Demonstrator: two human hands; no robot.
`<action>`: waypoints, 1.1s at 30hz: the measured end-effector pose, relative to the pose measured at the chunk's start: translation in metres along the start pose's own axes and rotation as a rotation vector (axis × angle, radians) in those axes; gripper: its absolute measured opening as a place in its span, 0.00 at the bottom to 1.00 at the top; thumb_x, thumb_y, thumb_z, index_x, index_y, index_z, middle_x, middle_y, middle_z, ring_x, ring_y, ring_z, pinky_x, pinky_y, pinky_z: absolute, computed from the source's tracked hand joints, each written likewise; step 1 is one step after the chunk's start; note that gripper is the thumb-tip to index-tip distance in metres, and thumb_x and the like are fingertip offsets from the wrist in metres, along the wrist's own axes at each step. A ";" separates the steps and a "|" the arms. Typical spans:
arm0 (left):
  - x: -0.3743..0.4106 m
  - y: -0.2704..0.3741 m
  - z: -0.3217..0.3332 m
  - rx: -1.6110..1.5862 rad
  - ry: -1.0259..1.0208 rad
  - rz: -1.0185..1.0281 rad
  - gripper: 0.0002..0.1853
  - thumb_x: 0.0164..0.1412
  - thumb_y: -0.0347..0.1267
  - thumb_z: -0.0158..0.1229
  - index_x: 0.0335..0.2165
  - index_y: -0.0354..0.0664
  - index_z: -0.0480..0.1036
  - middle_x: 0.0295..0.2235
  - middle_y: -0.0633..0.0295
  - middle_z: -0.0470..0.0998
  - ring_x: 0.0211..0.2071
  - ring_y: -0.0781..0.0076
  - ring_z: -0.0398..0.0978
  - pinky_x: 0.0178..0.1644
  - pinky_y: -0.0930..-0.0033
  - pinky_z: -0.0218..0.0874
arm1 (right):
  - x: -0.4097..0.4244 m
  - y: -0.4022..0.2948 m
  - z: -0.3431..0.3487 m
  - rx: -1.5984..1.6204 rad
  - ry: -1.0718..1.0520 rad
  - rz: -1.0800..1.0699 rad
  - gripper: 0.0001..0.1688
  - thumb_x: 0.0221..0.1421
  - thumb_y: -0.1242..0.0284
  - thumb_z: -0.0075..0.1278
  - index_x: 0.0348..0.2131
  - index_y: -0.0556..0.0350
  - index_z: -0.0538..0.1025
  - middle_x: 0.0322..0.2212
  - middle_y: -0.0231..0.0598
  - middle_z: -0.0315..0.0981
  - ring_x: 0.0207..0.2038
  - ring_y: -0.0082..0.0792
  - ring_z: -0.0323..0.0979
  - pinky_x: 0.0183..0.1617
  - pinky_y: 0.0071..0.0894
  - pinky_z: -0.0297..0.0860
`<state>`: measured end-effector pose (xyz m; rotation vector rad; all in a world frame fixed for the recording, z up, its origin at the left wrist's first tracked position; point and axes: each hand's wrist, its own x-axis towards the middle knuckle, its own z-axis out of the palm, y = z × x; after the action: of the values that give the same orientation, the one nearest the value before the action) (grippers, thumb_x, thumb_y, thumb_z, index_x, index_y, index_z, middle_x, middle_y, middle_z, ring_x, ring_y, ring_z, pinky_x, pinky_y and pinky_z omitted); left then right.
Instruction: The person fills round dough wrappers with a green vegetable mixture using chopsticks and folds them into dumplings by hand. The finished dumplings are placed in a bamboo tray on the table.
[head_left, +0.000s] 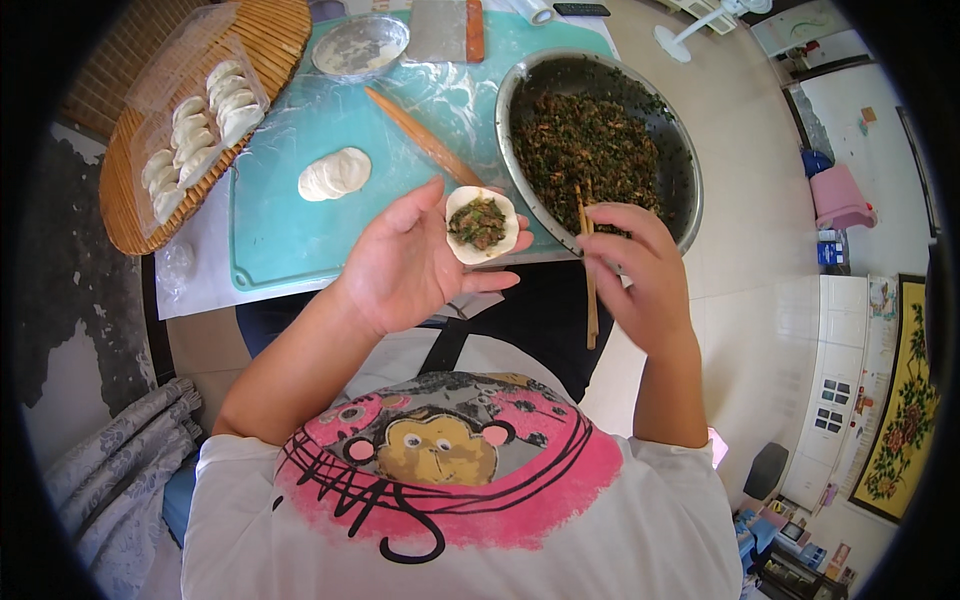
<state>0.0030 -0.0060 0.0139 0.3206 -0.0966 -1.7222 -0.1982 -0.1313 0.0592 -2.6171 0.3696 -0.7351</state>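
Observation:
On the fingers of my left hand (409, 262), palm up, rests a round dough wrapper (508, 241). A mound of chopped meat and green filling (477, 223) sits at its middle. My right hand (637, 262) grips a pair of wooden chopsticks (590, 300) at the near rim of a large metal bowl (506, 142). Plenty of the same chopped filling (592, 142) lies in the bowl, and the chopstick tips are over it. Left of my left hand, a short overlapping stack of wrappers (334, 174) lies on the turquoise mat (277, 247).
A wooden rolling pin (420, 135) lies slantwise on the floured mat. Behind it are a metal bowl of flour (360, 46) and a dough scraper (439, 30). At left, a clear plastic tray (251, 67) with several folded dumplings (193, 139) rests on a round slatted wooden board (124, 187).

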 end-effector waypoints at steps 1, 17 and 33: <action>-0.001 -0.002 0.002 -0.005 -0.009 -0.013 0.32 0.60 0.49 0.35 0.53 0.33 0.51 0.51 0.44 0.60 0.53 0.51 0.59 0.52 0.48 0.56 | 0.008 -0.011 0.000 0.018 0.000 -0.069 0.16 0.34 0.82 0.54 0.30 0.54 0.74 0.37 0.38 0.68 0.39 0.44 0.68 0.39 0.36 0.67; -0.019 -0.017 0.022 0.537 -0.077 0.135 0.31 0.46 0.21 0.59 0.50 0.38 0.57 0.41 0.63 0.67 0.43 0.77 0.65 0.47 0.75 0.59 | 0.031 -0.033 0.029 0.128 0.090 -0.294 0.14 0.31 0.77 0.58 0.24 0.52 0.71 0.41 0.37 0.67 0.42 0.46 0.67 0.40 0.38 0.65; -0.019 -0.032 0.011 0.963 -0.053 0.530 0.27 0.50 0.18 0.54 0.50 0.37 0.59 0.44 0.60 0.68 0.44 0.75 0.66 0.46 0.74 0.60 | 0.027 -0.035 0.032 0.147 0.136 -0.286 0.15 0.30 0.78 0.59 0.26 0.53 0.72 0.40 0.39 0.67 0.41 0.45 0.67 0.42 0.39 0.64</action>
<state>-0.0275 0.0168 0.0194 0.8626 -0.9760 -1.0514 -0.1536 -0.0999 0.0619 -2.5143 -0.0248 -0.9961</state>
